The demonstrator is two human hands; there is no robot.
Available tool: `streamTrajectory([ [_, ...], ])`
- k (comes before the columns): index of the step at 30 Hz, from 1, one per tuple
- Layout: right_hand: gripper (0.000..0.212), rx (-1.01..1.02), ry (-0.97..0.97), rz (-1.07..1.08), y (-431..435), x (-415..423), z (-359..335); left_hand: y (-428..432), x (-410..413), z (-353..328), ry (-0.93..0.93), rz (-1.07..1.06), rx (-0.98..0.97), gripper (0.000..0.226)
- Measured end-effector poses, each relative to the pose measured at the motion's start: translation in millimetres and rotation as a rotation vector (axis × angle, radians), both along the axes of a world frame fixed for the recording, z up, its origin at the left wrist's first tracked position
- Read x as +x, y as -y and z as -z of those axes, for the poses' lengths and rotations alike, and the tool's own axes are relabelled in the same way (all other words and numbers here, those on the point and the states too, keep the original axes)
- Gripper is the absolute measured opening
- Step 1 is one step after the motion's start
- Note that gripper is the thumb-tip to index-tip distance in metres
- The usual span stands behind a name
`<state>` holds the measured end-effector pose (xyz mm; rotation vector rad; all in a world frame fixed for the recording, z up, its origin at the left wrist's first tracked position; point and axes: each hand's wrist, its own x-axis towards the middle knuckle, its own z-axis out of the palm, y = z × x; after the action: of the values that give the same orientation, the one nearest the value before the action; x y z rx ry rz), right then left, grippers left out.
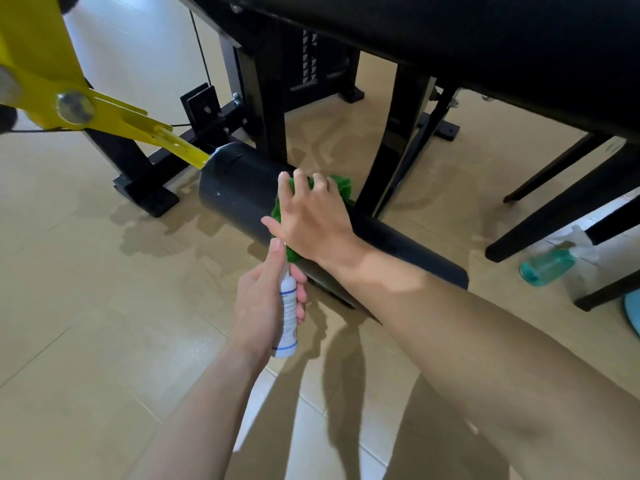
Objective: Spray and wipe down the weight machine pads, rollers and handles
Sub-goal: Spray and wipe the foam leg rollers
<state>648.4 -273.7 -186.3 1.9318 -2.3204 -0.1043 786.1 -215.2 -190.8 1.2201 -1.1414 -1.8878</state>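
Observation:
A long black foam roller [239,188] of the weight machine lies low above the floor, fixed to a yellow lever arm [114,119]. My right hand [311,220] presses a green cloth [337,183] flat on top of the roller, fingers spread over it. Just in front of the roller, my left hand [263,299] is wrapped around a small white spray bottle [289,317] with blue print, its nozzle end pointing up toward the roller. The black bench pad [450,36] runs across the top of the view.
Black steel frame legs [270,109] and base feet [149,195] stand behind the roller on a brown floor mat. A teal spray bottle [547,266] lies on the floor at right, beside dark chair legs [554,220]. Pale tiles lie in front.

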Motion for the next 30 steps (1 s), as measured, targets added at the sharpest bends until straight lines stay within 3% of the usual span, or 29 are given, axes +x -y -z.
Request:
streamTrajectory([
  [4, 0.073, -0.086, 0.023, -0.052, -63.0, -24.6, -0.7, 4.3, 0.4, 6.3, 0.053, -0.023, -0.002, 0.072],
  [9, 0.064, -0.025, -0.225, -0.200, -140.5, -59.8, 12.3, 27.6, -1.7, 5.8, 0.140, -0.092, -0.043, 0.070],
  [14, 0.061, -0.135, -0.087, -0.087, -109.2, -46.1, 20.5, 57.4, 3.7, -2.1, 0.099, -0.216, -0.047, 0.062],
  [18, 0.067, -0.030, -0.015, -0.070, -42.4, -11.2, 10.6, 88.4, 13.1, -13.1, 0.083, -0.322, -0.106, 0.063],
  [24, 0.067, -0.016, 0.024, -0.116, 78.9, 38.8, -1.5, 124.7, 17.7, -17.1, 0.121, -0.287, -0.170, 0.057],
  [30, 0.059, -0.087, 0.091, -0.178, 4.3, -1.4, -6.6, 119.9, 25.8, 3.3, 0.214, -0.036, -0.077, 0.067],
])
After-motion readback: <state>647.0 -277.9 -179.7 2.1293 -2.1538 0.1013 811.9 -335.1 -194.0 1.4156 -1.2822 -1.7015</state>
